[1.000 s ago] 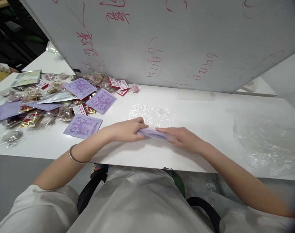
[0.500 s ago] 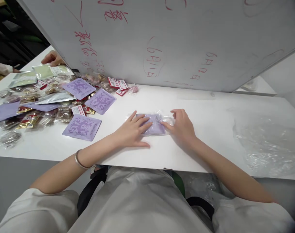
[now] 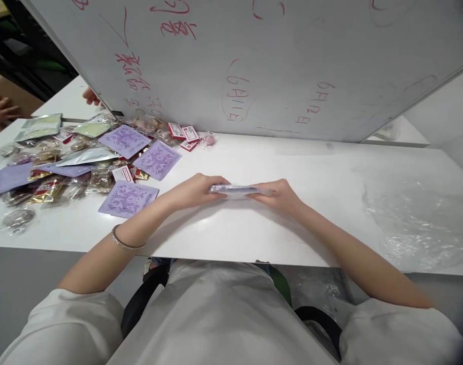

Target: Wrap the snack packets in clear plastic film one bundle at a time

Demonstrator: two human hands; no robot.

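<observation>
A clear plastic bag with a purple packet inside [image 3: 237, 189] is held up on edge above the table, so mostly its thin side shows. My left hand [image 3: 199, 191] grips its left end between thumb and fingers. At the other end my right hand [image 3: 279, 193] pinches the plastic. To the left of my left hand lie flat purple packets, the nearest one [image 3: 129, 198] partly behind my forearm.
A heap of wrapped snacks [image 3: 75, 187], small red-and-white boxes [image 3: 189, 134] and pale green pouches [image 3: 39, 126] covers the table's left. Clear plastic bags [image 3: 421, 228] lie at right. A whiteboard [image 3: 277, 66] stands along the back. Another person's hands [image 3: 1, 109] show at far left.
Both my hands have lifted the bagged purple packet off the table and tilted it on edge. At far left, the other person's hand has let go of a green pouch and drawn back.
</observation>
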